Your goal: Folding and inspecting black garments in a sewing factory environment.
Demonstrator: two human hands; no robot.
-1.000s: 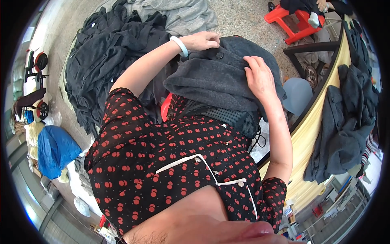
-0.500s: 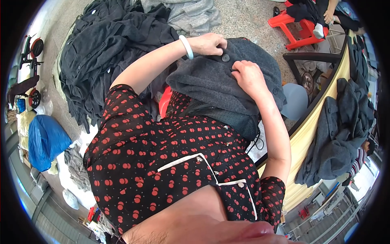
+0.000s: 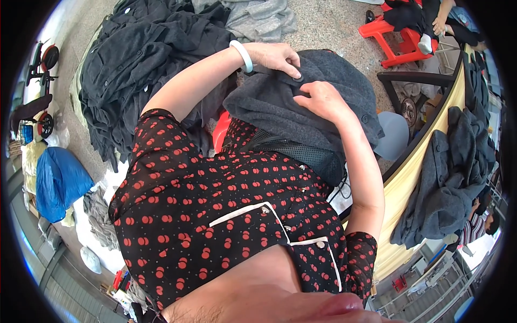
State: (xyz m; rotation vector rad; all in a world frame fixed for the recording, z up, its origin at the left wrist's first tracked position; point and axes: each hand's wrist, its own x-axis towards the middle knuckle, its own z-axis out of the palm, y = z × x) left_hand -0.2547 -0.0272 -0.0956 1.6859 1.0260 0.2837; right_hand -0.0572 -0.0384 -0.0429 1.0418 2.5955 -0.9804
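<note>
A dark grey wool-like coat (image 3: pixel 344 75) lies bunched over my lap. A round dark button (image 3: pixel 298 79) shows on it between my hands. My left hand (image 3: pixel 273 57), with a white bangle (image 3: pixel 241 56) on its wrist, bends over the coat beside the button. Its fingers are closed on the cloth near the button. My right hand (image 3: pixel 323 100) rests on the coat just right of and below the button. Its thumb stands apart from its fingers, and nothing shows between them. Another button (image 3: pixel 364 118) sits at the coat's right side.
A big heap of dark grey coats (image 3: pixel 129 70) lies on the floor at left, with light grey cloth (image 3: pixel 264 21) behind. More coats (image 3: pixel 441 188) hang over a yellow-draped rail (image 3: pixel 396 215) at right. A person sits near a red stool (image 3: pixel 379 35). A blue bag (image 3: pixel 62 180) stands at left.
My left fingers have stretched down toward the button. My right hand has moved slightly left, and its thumb has come away from its fingers. The coat has shifted a little.
</note>
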